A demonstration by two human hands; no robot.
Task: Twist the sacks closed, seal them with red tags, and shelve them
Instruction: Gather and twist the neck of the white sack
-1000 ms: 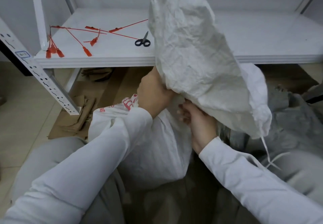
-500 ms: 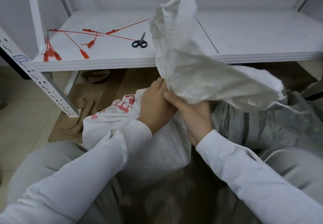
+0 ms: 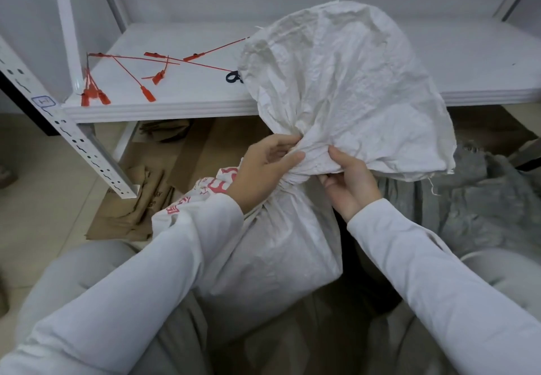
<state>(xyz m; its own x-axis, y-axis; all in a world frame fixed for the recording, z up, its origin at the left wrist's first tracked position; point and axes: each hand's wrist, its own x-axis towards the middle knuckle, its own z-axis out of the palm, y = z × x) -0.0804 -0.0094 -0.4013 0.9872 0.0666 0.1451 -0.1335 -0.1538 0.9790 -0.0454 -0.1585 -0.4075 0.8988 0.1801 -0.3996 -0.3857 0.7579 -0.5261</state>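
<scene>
Room: white metal shelf (image 3: pixel 181 102) against a pale wall; tiled floor (image 3: pixel 35 199) with flattened cardboard (image 3: pixel 202 152) under it.
Shelf: red tags (image 3: pixel 147 93) lay scattered at left; scissors (image 3: pixel 232 77) half hidden behind the sack.
Sack: white woven sack (image 3: pixel 278 245) stood between the knees, its crumpled top flared above a twisted neck.
Left hand: (image 3: pixel 263 169) closed around the neck.
Right hand: (image 3: pixel 349 178) gripped the neck's other side.

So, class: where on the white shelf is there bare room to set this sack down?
The shelf is bare right of the sack's loose top, out to the right upright. The left part is crowded: red tags lie scattered there, scissors beside them.
</scene>
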